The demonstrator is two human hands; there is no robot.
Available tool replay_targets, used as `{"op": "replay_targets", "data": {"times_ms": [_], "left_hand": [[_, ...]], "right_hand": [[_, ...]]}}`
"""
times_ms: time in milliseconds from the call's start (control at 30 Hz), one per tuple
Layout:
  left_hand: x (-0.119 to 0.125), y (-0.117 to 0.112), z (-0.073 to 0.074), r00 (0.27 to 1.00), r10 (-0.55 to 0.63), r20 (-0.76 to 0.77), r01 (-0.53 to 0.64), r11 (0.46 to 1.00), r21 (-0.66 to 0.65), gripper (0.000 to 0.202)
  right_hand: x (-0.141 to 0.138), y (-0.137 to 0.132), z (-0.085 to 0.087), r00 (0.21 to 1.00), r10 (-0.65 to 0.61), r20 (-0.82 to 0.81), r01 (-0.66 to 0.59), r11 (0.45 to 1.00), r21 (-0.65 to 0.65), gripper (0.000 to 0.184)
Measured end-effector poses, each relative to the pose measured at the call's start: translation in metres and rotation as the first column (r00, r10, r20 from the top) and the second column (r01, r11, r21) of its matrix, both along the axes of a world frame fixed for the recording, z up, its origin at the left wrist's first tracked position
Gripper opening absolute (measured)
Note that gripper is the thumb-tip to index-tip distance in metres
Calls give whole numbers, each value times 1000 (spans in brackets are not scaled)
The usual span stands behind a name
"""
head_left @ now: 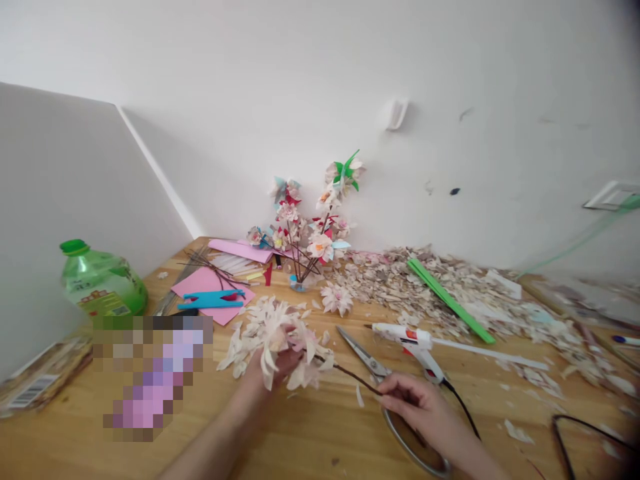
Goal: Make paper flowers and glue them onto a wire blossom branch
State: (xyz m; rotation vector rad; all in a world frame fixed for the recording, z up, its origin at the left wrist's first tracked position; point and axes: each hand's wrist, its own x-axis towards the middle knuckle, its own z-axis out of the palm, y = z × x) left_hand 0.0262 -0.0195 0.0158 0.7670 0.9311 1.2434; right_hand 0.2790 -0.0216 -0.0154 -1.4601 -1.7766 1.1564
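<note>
A large craft flower (275,327) with cream, papery petals lies sideways above the table. My left hand (285,360) is closed around the flower head, its fingers partly hidden by petals. From the head a thin brown stem (353,373) runs right, where my right hand (417,403) pinches its end between thumb and fingers. Scissors (370,360) rest on the table under and beside my right hand. Just behind it lies a white hot glue gun (413,343) with a glue stick in its rear. A smaller pale flower (336,299) sits behind the large one.
Several finished flowers (320,247) stand upright against the wall. Loose petals (395,287) cover the back right, with green strips (450,300) on top. A green bottle (103,283), pink paper (210,277) and blue strips (213,300) are left. A black cord (463,407) crosses the right.
</note>
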Motion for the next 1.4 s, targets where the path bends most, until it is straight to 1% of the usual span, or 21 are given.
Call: {"op": "replay_targets", "data": {"times_ms": [67,133,233,400,467,567,633,733,800,867,933,967,1000,1033,1067,1100,1167,1200,1267,1333,1400], "left_hand": [[0,0,-2,995,30,95,-25,999,-48,16],[-1,1,-5,981,51,188,-40,997,-61,17],[-4,1,-6,956,21,292,-10,999,-39,18],[-7,2,-7,915,-35,402,24,999,32,6],[-7,3,-7,900,-50,433,30,998,52,10],[-8,4,-5,891,-62,449,41,998,56,25],[-6,3,-3,892,-45,449,29,999,44,35],[-4,3,0,901,7,434,-10,1000,5,38],[-3,5,-1,920,62,387,-49,998,-43,39],[-3,8,-4,950,121,287,-99,991,-91,45],[-3,11,-9,982,145,117,-134,986,-103,53],[-4,11,-12,991,136,15,-134,988,-74,56],[-4,10,-14,989,115,-93,-116,993,-14,58],[-3,8,-16,975,86,-204,-73,995,69,60],[-2,5,-17,948,55,-314,-4,987,163,60],[0,0,-19,909,29,-416,85,964,252,60],[4,-9,-21,815,-15,-579,262,901,345,60],[8,-13,-23,776,-34,-630,326,876,355,61],[15,-18,-28,737,-69,-672,395,851,346,66],[23,-18,-34,728,-110,-677,430,842,325,71],[29,-16,-40,723,-133,-678,455,830,322,71]], "right_hand": [[-1,-1,-2,1000,-6,-4,6,1000,-5,15],[-3,-2,-4,1000,-17,-14,17,1000,-14,15],[-5,-2,-5,999,-33,-28,33,999,-22,17],[-8,-4,-3,998,-54,-44,53,999,-12,16],[-11,-5,-2,996,-64,-60,63,998,-29,17],[-17,-7,0,993,-75,-94,69,996,-60,19],[-20,-8,1,991,-74,-113,66,995,-72,20],[-23,-8,1,990,-78,-115,70,995,-70,19],[-24,-7,1,990,-94,-100,88,994,-60,17],[-23,-6,0,990,-116,-82,113,993,-42,16],[-21,-5,0,988,-143,-65,142,990,-19,15],[-19,-4,1,986,-158,-58,158,987,-7,16],[-18,-3,1,984,-171,-54,172,985,4,16],[-16,-2,1,982,-181,-51,182,983,13,16],[-15,-2,0,981,-186,-50,187,982,20,16],[-14,-2,0,981,-186,-48,187,982,22,16],[-12,-3,-1,983,-178,-47,179,984,11,16],[-13,-3,-2,983,-175,-49,175,985,-2,16],[-14,-5,-2,983,-171,-71,169,985,-32,17],[-16,-6,-1,980,-172,-104,166,984,-66,19],[-18,-5,-1,975,-179,-133,168,981,-95,20]]}}
